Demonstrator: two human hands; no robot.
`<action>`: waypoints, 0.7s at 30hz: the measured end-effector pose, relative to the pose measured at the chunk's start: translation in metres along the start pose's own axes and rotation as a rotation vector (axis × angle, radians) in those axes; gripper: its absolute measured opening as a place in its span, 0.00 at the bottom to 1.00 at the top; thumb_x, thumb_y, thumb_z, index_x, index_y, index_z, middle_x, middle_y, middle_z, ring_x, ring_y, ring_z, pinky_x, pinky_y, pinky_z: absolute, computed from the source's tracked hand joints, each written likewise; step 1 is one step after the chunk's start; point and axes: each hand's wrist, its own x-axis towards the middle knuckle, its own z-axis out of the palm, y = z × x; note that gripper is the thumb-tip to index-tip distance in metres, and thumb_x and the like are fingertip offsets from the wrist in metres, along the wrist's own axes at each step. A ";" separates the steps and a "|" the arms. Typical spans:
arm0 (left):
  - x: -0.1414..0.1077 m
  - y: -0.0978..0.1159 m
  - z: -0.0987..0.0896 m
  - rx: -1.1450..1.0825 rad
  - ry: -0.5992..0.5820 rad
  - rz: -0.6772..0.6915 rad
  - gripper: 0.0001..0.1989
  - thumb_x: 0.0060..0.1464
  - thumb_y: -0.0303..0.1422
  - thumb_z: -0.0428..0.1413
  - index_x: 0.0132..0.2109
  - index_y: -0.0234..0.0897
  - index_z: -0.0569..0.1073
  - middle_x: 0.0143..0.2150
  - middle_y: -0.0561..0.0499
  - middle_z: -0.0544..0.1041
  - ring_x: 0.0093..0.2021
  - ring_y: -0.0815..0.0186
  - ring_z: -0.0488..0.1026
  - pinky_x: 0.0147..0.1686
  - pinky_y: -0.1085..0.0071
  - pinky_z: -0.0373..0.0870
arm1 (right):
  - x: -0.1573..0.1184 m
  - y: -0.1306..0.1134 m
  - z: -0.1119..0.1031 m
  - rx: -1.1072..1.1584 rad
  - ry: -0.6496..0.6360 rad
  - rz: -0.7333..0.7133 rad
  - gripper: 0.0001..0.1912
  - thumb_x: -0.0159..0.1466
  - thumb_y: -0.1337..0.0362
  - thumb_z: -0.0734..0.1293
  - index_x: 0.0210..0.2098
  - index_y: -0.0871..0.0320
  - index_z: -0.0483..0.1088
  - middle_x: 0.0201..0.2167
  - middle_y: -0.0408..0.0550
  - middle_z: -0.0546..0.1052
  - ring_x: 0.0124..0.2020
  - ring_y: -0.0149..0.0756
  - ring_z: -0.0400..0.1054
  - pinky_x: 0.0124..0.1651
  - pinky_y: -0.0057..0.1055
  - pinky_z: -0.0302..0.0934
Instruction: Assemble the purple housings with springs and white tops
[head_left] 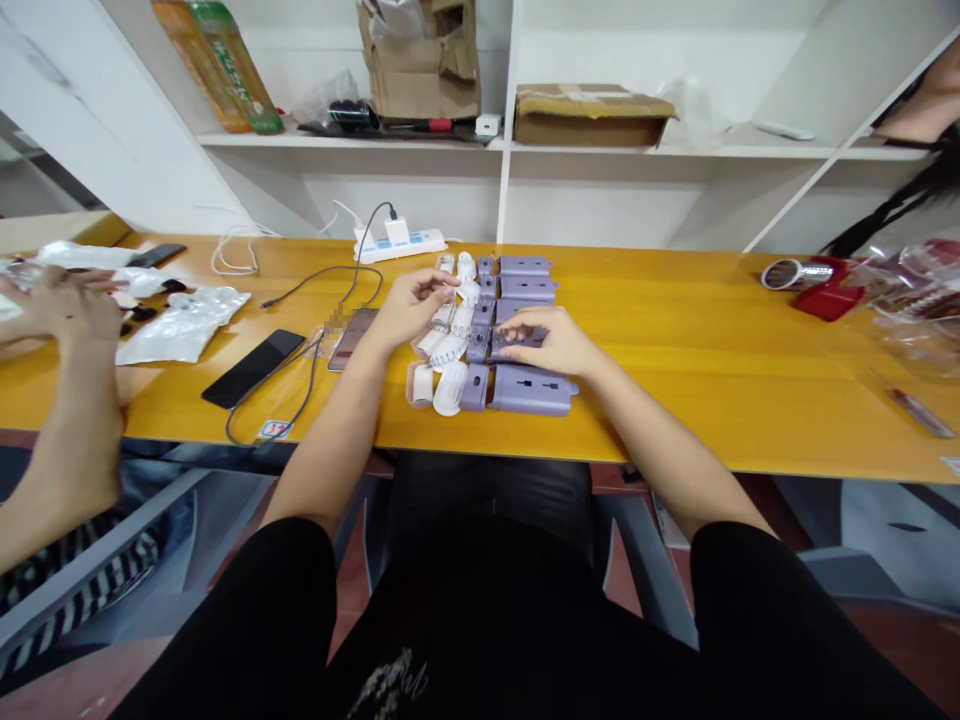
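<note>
Purple casings lie in a column of rows on the yellow table [675,380], just past twelve o'clock from the wearer. The nearest purple casing [531,389] looks like hard, light, smooth plastic, likely stiff but a little slippery; its long side edges seem the surest hold. Just to its nine o'clock side, a white ribbed piece [448,388] looks light and rounded, apt to roll, and best cupped around its sides. Farther on, toward one o'clock, the right hand [553,342] bends over a casing, thumb apart from the curled fingers; whether it pinches anything cannot be told. Toward eleven o'clock, the left hand [414,305] brings thumb and forefinger close together by springy-looking white coils, which could snag; any held item cannot be made out.
</note>
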 end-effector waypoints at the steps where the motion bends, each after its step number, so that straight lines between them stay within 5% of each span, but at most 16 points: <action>1: -0.008 0.004 -0.004 0.018 0.006 -0.001 0.31 0.62 0.66 0.74 0.49 0.42 0.88 0.46 0.43 0.90 0.43 0.54 0.85 0.49 0.57 0.83 | 0.000 0.000 -0.001 0.001 0.011 0.010 0.22 0.68 0.43 0.84 0.49 0.54 0.91 0.40 0.50 0.90 0.39 0.42 0.79 0.49 0.42 0.74; 9: -0.098 0.025 -0.025 0.145 0.064 -0.035 0.22 0.74 0.58 0.67 0.56 0.46 0.89 0.56 0.41 0.91 0.56 0.46 0.87 0.61 0.49 0.84 | 0.000 0.006 0.006 -0.023 -0.030 0.037 0.24 0.66 0.42 0.86 0.48 0.55 0.92 0.39 0.51 0.89 0.39 0.43 0.79 0.48 0.41 0.73; 12: -0.118 0.029 -0.026 0.272 -0.003 0.010 0.21 0.76 0.53 0.66 0.65 0.49 0.87 0.62 0.42 0.89 0.60 0.45 0.86 0.63 0.47 0.84 | 0.000 0.005 0.003 -0.034 -0.101 0.050 0.27 0.65 0.39 0.87 0.47 0.56 0.91 0.40 0.52 0.89 0.39 0.43 0.79 0.47 0.41 0.72; 17: -0.154 0.027 -0.028 0.373 -0.103 -0.020 0.41 0.71 0.55 0.72 0.84 0.55 0.72 0.81 0.39 0.76 0.80 0.37 0.74 0.82 0.35 0.72 | 0.002 0.001 -0.004 -0.088 -0.202 0.062 0.32 0.64 0.33 0.87 0.46 0.55 0.90 0.39 0.50 0.87 0.40 0.43 0.77 0.47 0.39 0.69; 21: -0.172 0.016 -0.029 0.438 -0.090 -0.022 0.51 0.65 0.55 0.78 0.86 0.57 0.68 0.82 0.36 0.73 0.84 0.32 0.69 0.86 0.29 0.66 | 0.003 0.000 -0.005 -0.122 -0.243 0.065 0.34 0.65 0.30 0.85 0.44 0.55 0.89 0.37 0.48 0.84 0.38 0.41 0.75 0.46 0.39 0.68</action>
